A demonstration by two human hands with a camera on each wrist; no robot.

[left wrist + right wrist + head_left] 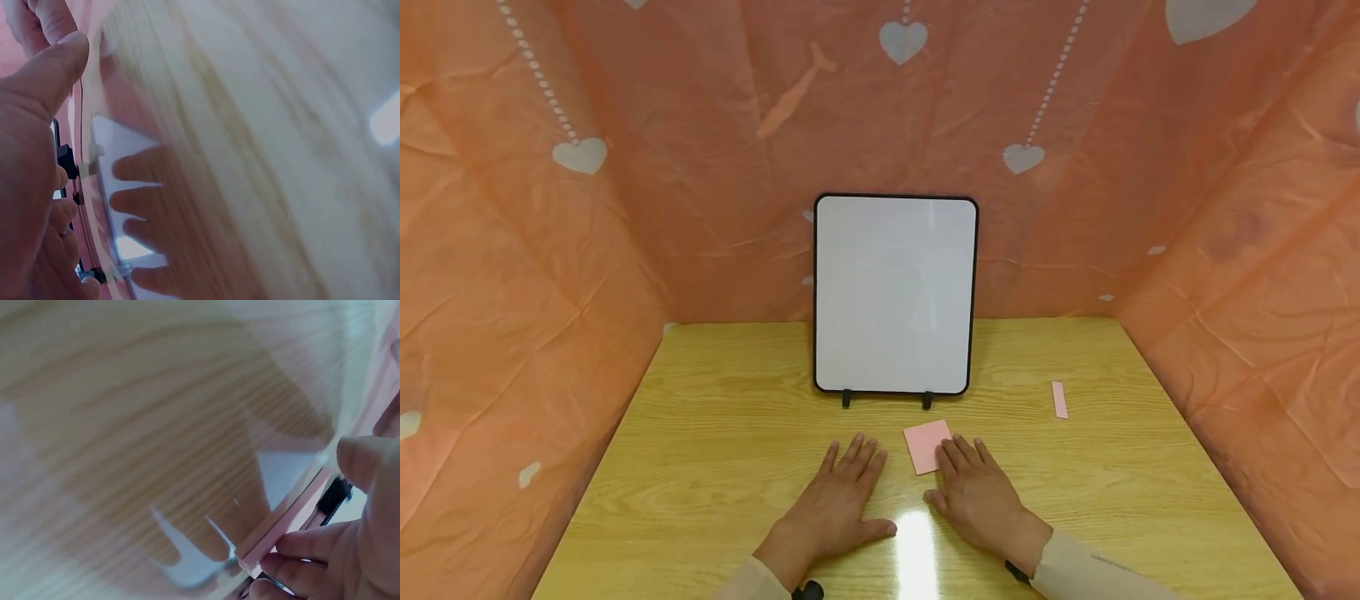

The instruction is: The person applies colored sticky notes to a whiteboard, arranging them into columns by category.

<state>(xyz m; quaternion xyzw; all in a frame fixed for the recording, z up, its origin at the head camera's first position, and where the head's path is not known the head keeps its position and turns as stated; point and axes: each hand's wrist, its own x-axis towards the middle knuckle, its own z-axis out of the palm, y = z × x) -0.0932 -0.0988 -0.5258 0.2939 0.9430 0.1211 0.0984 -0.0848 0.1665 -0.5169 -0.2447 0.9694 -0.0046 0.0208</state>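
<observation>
Right hand (981, 504) touches pink pad (922, 448)

We see its fingers straight, a bit spread, like the left hand (833, 507); the pad lies before the whiteboard (895, 293); only the head view shows the pink strip (1059, 400) (off right).

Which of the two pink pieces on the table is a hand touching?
The square piece in front of the whiteboard: the right hand's fingers touch its right side. The narrow strip lies farther right, untouched.

Heart-print cloth (685, 167) makes this table (715, 417) a booth.
</observation>
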